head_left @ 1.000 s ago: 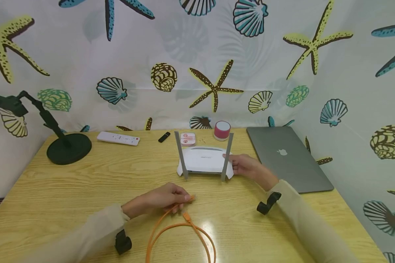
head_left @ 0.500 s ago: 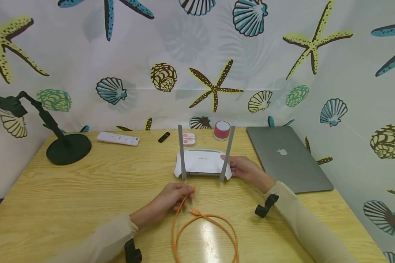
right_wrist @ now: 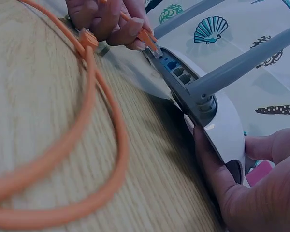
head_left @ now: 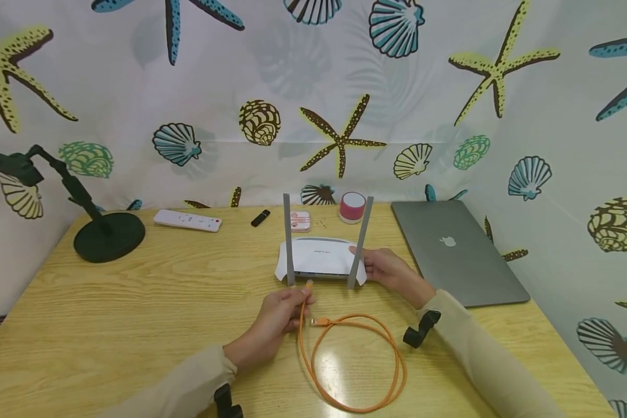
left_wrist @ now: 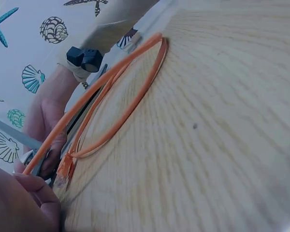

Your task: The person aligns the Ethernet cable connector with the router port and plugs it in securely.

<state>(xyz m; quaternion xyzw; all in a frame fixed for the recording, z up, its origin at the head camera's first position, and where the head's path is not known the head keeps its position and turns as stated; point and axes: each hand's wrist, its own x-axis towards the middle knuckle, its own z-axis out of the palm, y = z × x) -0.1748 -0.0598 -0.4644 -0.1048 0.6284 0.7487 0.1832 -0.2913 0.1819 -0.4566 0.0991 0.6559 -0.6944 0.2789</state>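
My left hand (head_left: 277,319) pinches one end of an orange ethernet cable (head_left: 403,371), its clear plug (right_wrist: 154,50) pointing at the row of ports (right_wrist: 178,68) on the router's back edge. In the right wrist view the plug sits right at the blue port. The white router (head_left: 321,258) has two grey antennas standing up. My right hand (head_left: 392,271) grips the router's right end, thumb on top and fingers beneath. The cable's other plug (head_left: 321,321) lies loose on the table, the cable looped beside it.
A closed grey laptop (head_left: 454,249) lies right of the router. Behind stand a pink-and-white cylinder (head_left: 352,208), an earphone case (head_left: 300,221) and a black USB stick (head_left: 260,218). A white power strip (head_left: 188,220) and a dark desk lamp (head_left: 110,237) are at left.
My left hand has moved forward and right with the plug, up to the router's back edge. The cable loop has slid right. The router has shifted slightly toward me and tilted.
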